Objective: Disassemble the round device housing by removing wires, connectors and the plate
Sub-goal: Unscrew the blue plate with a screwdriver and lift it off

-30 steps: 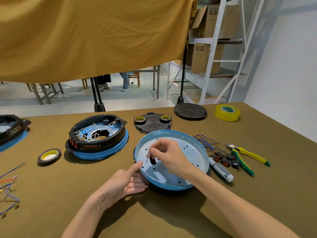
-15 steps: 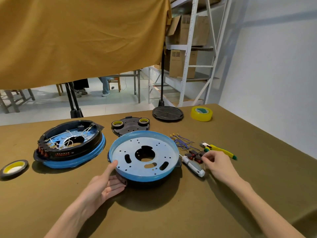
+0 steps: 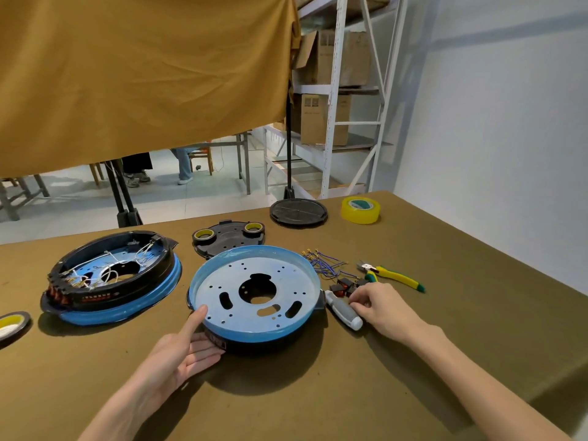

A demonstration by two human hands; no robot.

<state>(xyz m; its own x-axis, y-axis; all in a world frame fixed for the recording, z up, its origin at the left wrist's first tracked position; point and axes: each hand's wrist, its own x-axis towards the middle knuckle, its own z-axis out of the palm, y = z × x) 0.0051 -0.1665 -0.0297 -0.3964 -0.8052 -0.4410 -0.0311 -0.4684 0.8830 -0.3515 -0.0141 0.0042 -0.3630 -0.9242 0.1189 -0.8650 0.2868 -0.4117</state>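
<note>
The round housing [image 3: 254, 251] with a blue rim and black base sits in the middle of the table. Its perforated metal plate [image 3: 229, 281] lies inside, with no wires on it. My left hand [image 3: 181, 354] rests against the housing's near-left side, thumb up on the rim, fingers straight. My right hand [image 3: 381, 308] is just right of the housing, its curled fingertips on the grey handle of a screwdriver [image 3: 342, 310]. Removed red-black connectors [image 3: 342, 286] and blue wires [image 3: 321, 264] lie behind that hand.
A second housing [image 3: 111, 278], still wired, stands at the left. Behind are a black cover [image 3: 229, 238] carrying two tape rolls, a black disc [image 3: 298, 212] and a yellow tape roll [image 3: 360, 210]. Yellow-green pliers [image 3: 394, 276] lie right of the wires. Another tape roll [image 3: 12, 323] sits far left.
My right hand left the inside of the housing, moved right to the connectors, then came down onto the screwdriver handle. My left hand stayed on the housing.
</note>
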